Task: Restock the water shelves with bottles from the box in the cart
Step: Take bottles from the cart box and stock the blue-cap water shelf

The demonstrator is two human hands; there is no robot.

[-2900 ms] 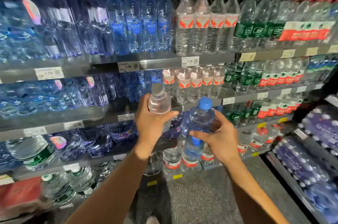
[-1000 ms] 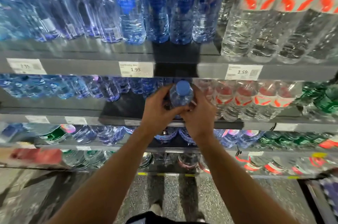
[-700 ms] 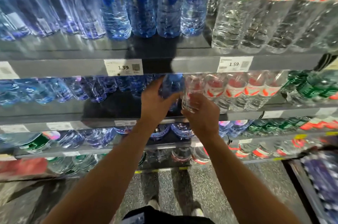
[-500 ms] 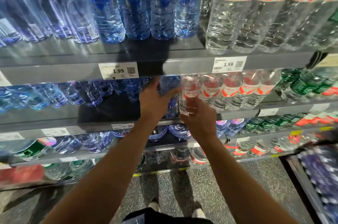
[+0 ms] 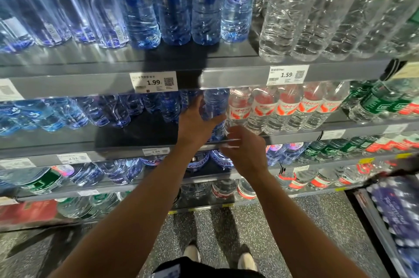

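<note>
While the cart is out of frame, this is what shows:

Bottle in play: a blue bottle point(image 5: 215, 105) stands upright on the second shelf point(image 5: 68, 144), right at the seam between the blue row and the red-label bottles point(image 5: 283, 107). Its top is hidden behind the shelf edge above, so I can't tell about the cap.

Left hand: the left hand point(image 5: 195, 122) is wrapped around the lower part of that bottle, thumb on the near side, looks like it's sliding it back into the gap.

Right hand: the right hand point(image 5: 246, 153) sits just below and to the right, at the shelf lip, fingers loosely curled. Honestly can't tell if it's pinching anything, too blurry there.

Done so far: my guess is this bottle is basically shelved, just needs letting go.

Still to do: there's a dark open patch on that shelf to the left of the hands, so I'd say more blue ones go there.

Box and cart: not visible, so no idea how many bottles are left.

Around it: price tag point(image 5: 154, 82) reading 1.99 above, speckled floor point(image 5: 317, 221) below.
</note>
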